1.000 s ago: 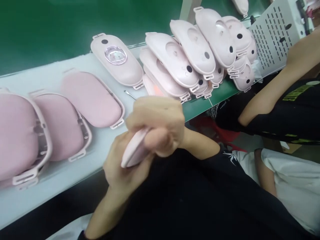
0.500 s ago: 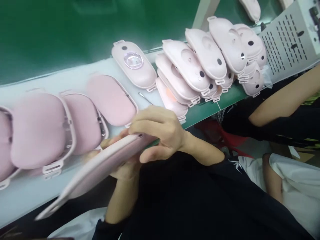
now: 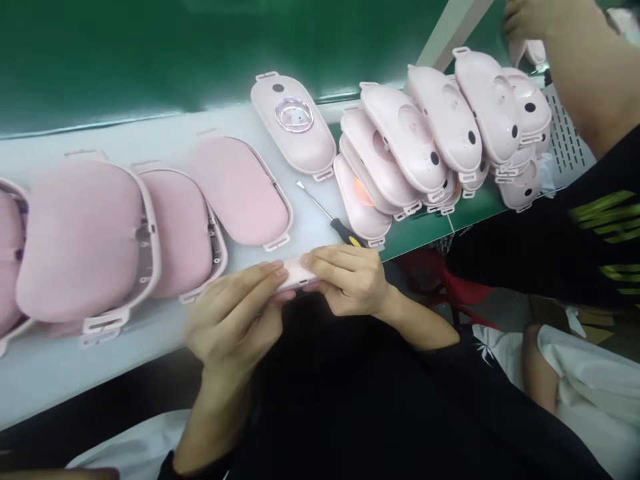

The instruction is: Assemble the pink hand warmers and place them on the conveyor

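Observation:
Edge-on between my hands is a pink plastic case [image 3: 296, 275], with a small dark slot on the edge toward me. My left hand [image 3: 240, 313] pinches its left part, thumb below and fingers on top. My right hand [image 3: 347, 277] grips the right part the same way. Most of the case is hidden by my fingers. Just beyond my right hand lies a screwdriver [image 3: 345, 232] with a black and yellow handle. Past my hands rests a pink case half [image 3: 245, 193], smooth side up. A closed oval case [image 3: 295, 123] with a clear round window lies farther back.
Several pink case halves [image 3: 83, 240] line the white bench strip at left. A pile of pale pink oval shells [image 3: 400, 133] stands at right. Beyond it are a perforated metal box [image 3: 565, 127], a slanted post [image 3: 453, 33] and a co-worker's arm [image 3: 585, 67] reaching across.
The case in my hands has turned from a long slanted pose to edge-on, and my left hand has come out from behind it. The co-worker's arm has moved up over the bench.

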Demonstrator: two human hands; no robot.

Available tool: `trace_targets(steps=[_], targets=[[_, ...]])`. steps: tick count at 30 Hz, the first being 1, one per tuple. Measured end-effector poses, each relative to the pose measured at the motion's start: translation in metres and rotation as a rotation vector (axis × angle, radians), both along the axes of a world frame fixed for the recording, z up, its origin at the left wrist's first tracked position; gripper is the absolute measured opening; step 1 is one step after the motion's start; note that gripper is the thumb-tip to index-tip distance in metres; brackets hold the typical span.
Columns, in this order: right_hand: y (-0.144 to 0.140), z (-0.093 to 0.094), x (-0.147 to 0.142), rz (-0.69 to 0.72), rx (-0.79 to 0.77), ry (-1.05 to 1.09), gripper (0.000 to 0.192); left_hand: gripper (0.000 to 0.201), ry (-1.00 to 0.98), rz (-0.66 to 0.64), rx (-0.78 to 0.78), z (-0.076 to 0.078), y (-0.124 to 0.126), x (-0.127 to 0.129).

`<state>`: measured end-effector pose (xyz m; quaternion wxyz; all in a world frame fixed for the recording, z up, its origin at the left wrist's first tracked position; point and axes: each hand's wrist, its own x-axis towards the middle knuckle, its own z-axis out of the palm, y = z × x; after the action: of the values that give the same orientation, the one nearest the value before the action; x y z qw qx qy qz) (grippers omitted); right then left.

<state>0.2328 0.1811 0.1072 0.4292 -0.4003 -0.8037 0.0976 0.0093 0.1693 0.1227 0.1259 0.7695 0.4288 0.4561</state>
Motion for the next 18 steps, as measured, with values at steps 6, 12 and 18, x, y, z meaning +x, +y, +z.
trace_targets(steps=[6,12,18], targets=[[0.001,0.004,-0.003,-0.007,0.022,-0.021,0.023,0.050,-0.015,0.024,0.102,-0.019,0.000,0.000],[0.004,0.012,0.004,0.070,-0.013,-0.012,0.030,0.045,0.092,0.019,0.081,-0.010,0.002,-0.013],[-0.001,-0.003,-0.002,0.008,-0.034,0.013,0.029,0.041,0.082,0.079,0.123,-0.010,-0.006,0.006]])
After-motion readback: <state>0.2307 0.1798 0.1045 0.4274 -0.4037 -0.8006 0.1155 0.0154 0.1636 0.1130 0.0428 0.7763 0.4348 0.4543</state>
